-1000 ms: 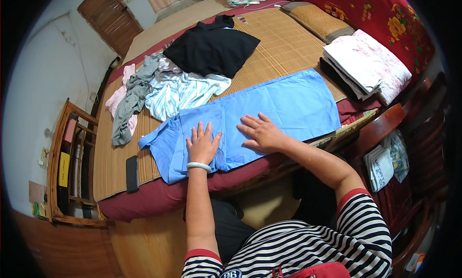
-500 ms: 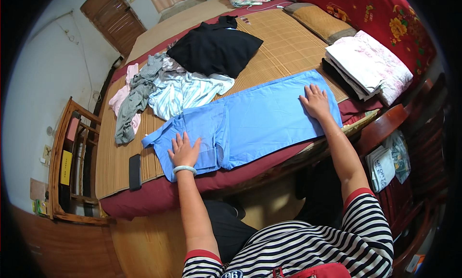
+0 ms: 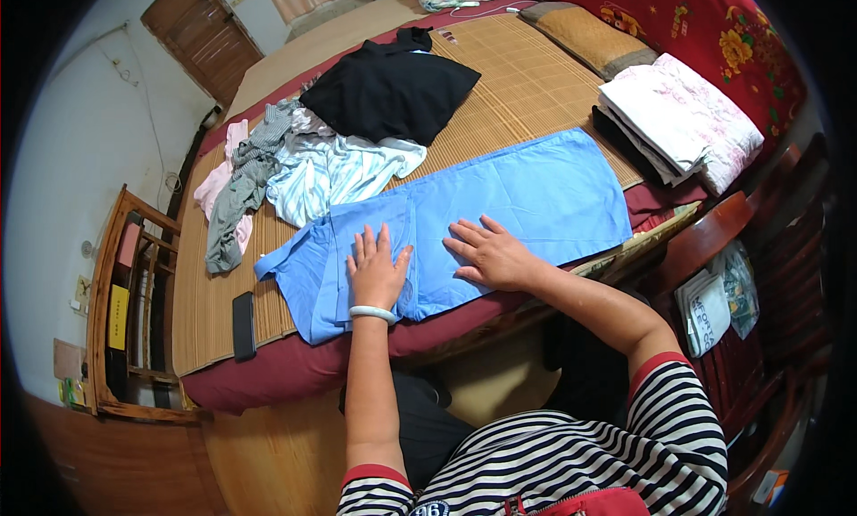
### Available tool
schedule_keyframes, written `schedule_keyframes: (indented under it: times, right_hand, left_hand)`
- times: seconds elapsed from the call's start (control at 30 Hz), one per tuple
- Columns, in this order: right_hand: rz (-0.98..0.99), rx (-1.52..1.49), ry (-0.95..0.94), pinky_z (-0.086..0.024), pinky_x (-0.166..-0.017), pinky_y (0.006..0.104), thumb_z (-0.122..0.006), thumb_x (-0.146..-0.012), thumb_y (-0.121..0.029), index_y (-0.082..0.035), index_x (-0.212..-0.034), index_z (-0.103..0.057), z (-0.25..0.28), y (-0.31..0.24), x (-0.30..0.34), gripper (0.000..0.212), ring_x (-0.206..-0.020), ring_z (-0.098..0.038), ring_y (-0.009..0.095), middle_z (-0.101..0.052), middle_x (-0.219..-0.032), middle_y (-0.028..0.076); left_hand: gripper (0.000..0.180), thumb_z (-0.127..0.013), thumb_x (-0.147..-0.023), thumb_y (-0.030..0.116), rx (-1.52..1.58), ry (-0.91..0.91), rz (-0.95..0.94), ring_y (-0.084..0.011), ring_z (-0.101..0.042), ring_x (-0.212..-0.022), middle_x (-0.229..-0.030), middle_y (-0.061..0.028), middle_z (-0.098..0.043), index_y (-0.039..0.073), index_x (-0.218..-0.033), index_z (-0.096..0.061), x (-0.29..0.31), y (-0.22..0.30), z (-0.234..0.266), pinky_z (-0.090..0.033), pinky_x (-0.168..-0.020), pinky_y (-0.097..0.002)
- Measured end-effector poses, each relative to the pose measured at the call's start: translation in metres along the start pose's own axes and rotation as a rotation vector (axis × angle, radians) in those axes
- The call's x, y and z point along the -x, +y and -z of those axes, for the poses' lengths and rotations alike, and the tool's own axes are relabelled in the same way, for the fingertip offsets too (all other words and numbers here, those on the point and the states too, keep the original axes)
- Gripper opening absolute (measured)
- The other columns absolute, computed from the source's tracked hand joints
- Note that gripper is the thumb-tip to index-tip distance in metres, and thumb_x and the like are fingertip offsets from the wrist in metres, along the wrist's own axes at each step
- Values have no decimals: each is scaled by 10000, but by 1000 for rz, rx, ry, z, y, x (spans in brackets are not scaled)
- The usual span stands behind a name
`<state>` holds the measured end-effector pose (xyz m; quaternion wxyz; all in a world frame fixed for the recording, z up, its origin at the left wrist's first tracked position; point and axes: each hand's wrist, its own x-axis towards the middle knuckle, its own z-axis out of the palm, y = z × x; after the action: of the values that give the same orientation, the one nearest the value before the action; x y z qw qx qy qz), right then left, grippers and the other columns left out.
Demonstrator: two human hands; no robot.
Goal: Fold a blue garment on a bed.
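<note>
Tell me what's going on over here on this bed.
A person in a dark-and-white striped shirt has the left hand and right hand spread flat on a light-blue cloth garment. It lies stretched out on a tan woven mat. Beyond it, toward the left, is a rumpled multicoloured clothes heap; to the right, folded white fabric.

Phone (image 3: 243, 326) flat at the mat's (image 3: 527, 70) near edge, left side. Black garment (image 3: 393, 87) heaped by striped (image 3: 335, 181), grey (image 3: 225, 235) and pink (image 3: 212, 190) ones. Folded stack (image 3: 665, 114) at right, near tan pillow (image 3: 585, 38). White pack (image 3: 705, 312) on chair (image 3: 710, 233). Wooden frame (image 3: 105, 337) by left wall (image 3: 71, 159), brown door (image 3: 201, 38) beyond.
</note>
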<state>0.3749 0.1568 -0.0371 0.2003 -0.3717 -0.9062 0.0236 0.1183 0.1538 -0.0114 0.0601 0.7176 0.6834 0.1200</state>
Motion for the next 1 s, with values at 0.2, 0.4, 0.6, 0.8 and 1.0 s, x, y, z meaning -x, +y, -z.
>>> schedule_keyframes:
  times: [0.2,0.4,0.6,0.8,1.0]
  right_hand:
    - [-200,50,-26,-218,-1188,501,-490,-968,-493,-111,-1455,-463,10,51,18,620,-1429,-360,314,-410,-1521,169]
    - [-655,232,1,-206,-1189,504,-472,-964,-525,-115,-1466,-450,32,126,48,648,-1445,-339,312,-411,-1526,167]
    - [-872,359,73,-211,-1186,508,-482,-957,-519,-89,-1443,-482,46,178,74,649,-1441,-342,319,-415,-1517,191]
    - [-711,222,253,-305,-1065,662,-614,-910,-379,-55,-1227,-570,26,147,40,456,-1226,-520,351,-552,-1270,169]
    - [-224,-105,59,-284,-1113,616,-646,-899,-359,-96,-1355,-521,-4,40,-32,542,-1344,-442,332,-493,-1397,156]
  left_hand:
    - [707,-424,-986,560,-25,-43,36,-376,-204,-1493,-1600,-196,-267,108,-1525,-347,1,-14,-1,-168,-1178,-568]
    - [693,-348,-1005,565,-96,-89,154,-314,-170,-1513,-1631,-139,-219,152,-1558,-291,3,-43,4,-129,-1199,-532]
    - [723,-380,-986,576,-126,-103,302,-314,-143,-1520,-1638,-133,-197,148,-1560,-284,2,-60,12,-110,-1197,-551]
    - [715,-436,-977,541,-85,-76,341,-341,-155,-1514,-1627,-160,-219,125,-1545,-315,-8,-43,9,-105,-1182,-601]
    - [680,-447,-989,503,-65,-43,155,-335,-143,-1517,-1637,-135,-199,147,-1550,-301,-26,-16,0,-103,-1173,-627]
